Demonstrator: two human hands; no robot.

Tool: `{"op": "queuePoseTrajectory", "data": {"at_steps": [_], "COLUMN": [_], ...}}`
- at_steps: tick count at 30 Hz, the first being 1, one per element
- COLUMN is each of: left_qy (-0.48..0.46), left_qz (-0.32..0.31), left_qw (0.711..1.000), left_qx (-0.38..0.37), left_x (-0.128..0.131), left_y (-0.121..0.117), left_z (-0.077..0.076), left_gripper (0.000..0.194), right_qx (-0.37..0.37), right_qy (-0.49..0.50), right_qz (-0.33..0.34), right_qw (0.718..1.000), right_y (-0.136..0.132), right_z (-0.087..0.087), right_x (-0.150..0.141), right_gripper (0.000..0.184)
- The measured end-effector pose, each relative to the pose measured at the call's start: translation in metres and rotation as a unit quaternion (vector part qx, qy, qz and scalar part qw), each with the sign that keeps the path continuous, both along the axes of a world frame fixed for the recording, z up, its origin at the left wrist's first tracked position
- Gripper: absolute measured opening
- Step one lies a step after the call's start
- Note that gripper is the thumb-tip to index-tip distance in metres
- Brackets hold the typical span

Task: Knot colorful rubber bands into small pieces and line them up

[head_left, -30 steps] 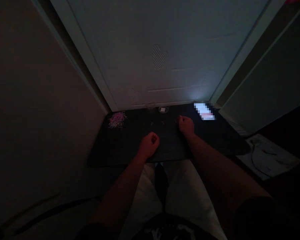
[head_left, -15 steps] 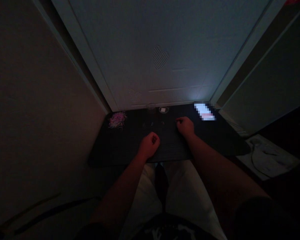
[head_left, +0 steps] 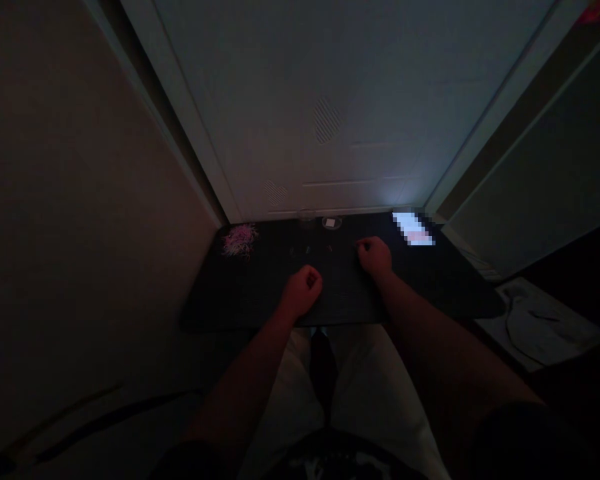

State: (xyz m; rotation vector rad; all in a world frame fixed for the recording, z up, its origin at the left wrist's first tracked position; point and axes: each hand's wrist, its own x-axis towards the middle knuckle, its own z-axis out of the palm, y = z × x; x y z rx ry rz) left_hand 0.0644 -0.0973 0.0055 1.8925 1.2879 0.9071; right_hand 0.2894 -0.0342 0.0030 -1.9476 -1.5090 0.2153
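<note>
Left of the pixelated bright panel (head_left: 413,228), the right hand (head_left: 375,257) curls its fingers; farther left, the left hand (head_left: 303,291) does likewise. Too dark to tell whether either grasps anything.

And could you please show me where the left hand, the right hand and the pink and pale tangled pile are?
Left hand (head_left: 299,289): head view, back of the hand.
Right hand (head_left: 378,256): head view, back of the hand.
Tangled pile (head_left: 240,241): head view, middle of the strands.

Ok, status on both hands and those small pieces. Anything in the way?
Left hand curled, right hand pinched; too dark to confirm a hold. Small pieces on dark table, left of right hand. Bright screen beyond right hand, not blocking the pieces.
</note>
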Motion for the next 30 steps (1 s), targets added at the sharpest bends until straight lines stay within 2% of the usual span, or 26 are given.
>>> {"op": "queuePoseTrajectory", "data": {"at_steps": [6,13,16,20,26,30], "left_qy": [-0.010,0.020,0.065,0.126,0.227,0.273], "left_qz": [0.012,0.029,0.053,0.103,0.222,0.247], "left_qw": [1.000,0.999,0.994,0.977,0.945,0.927], "left_qx": [0.013,0.025,0.074,0.140,0.083,0.064], "left_x": [-0.001,-0.002,-0.009,-0.028,-0.073,-0.098], "left_y": [0.002,0.001,0.000,0.001,0.010,0.015], "left_z": [-0.002,0.000,-0.002,-0.005,-0.003,0.000], "left_gripper": [0.009,0.010,0.010,0.018,0.036,0.045], "right_qx": [0.013,-0.026,-0.033,-0.034,-0.042,-0.039], "right_qy": [0.052,0.060,0.055,0.053,0.054,0.068], "right_qz": [-0.024,0.026,0.045,0.065,0.076,0.082], "right_qw": [0.998,0.997,0.997,0.996,0.995,0.993], "right_y": [-0.008,-0.024,-0.034,-0.045,-0.054,-0.062], "right_z": [0.004,0.012,0.013,0.013,0.010,0.011], "right_x": [0.000,-0.001,-0.001,-0.002,-0.002,-0.002], "right_gripper": [0.027,0.020,0.017,0.016,0.017,0.019]}}
